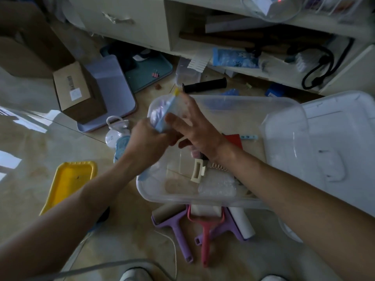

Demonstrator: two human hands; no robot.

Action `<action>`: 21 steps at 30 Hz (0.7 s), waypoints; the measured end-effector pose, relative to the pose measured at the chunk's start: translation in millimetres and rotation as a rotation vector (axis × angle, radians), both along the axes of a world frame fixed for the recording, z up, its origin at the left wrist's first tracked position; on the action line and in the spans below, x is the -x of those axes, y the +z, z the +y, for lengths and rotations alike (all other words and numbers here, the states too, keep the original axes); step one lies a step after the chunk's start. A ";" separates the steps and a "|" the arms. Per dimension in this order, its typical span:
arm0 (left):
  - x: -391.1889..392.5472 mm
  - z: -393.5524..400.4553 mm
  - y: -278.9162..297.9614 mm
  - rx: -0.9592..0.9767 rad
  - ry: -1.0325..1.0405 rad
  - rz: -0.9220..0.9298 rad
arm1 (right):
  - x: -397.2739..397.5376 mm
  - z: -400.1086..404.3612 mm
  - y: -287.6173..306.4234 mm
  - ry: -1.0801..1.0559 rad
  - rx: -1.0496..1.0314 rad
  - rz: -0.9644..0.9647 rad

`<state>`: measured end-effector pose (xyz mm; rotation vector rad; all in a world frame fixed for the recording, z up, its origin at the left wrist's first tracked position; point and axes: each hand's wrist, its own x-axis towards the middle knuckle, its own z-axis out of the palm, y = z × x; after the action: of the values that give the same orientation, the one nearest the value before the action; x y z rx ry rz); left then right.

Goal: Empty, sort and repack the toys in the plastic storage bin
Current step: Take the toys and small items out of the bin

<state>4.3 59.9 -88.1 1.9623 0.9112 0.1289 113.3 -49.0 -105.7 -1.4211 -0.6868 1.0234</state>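
Observation:
A clear plastic storage bin (239, 201) sits on the floor in the middle. Inside lie a cream hair claw (197, 170), a red card (233, 138), a crumpled clear bag (217, 186) and other small items. Above the bin's left end my left hand (149, 139) grips the lower end of a clear zip bag (160, 110) with a blue strip and purple contents. My right hand (192, 126) touches the bag from the right, fingers spread and straight.
The bin's lid (332, 142) lies to the right. Purple and pink lint rollers (203, 226) lie in front of the bin. A yellow tray (69, 183), a cardboard box (77, 90) on a lilac lid, a black grip (205, 85) and a white cabinet (129, 21) surround it.

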 end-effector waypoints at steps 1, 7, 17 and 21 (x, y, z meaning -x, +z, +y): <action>0.3 -5.0 4.9 0.038 -0.070 0.027 | -1.7 -2.8 6.1 0.011 -0.047 0.012; 9.2 -37.7 14.7 0.171 -0.379 0.078 | -28.2 -49.7 14.0 0.276 0.076 -0.029; -4.4 -81.4 -4.4 0.234 -0.523 0.191 | -10.1 -111.7 -6.2 0.065 0.024 -0.053; -2.1 -88.1 -11.5 0.267 -0.511 0.228 | -6.5 -120.2 -9.7 0.045 0.003 -0.108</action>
<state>6.4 -28.2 -99.6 1.9157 0.5080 -0.4938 119.8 -169.2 -115.4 -1.4780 -0.7991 0.9881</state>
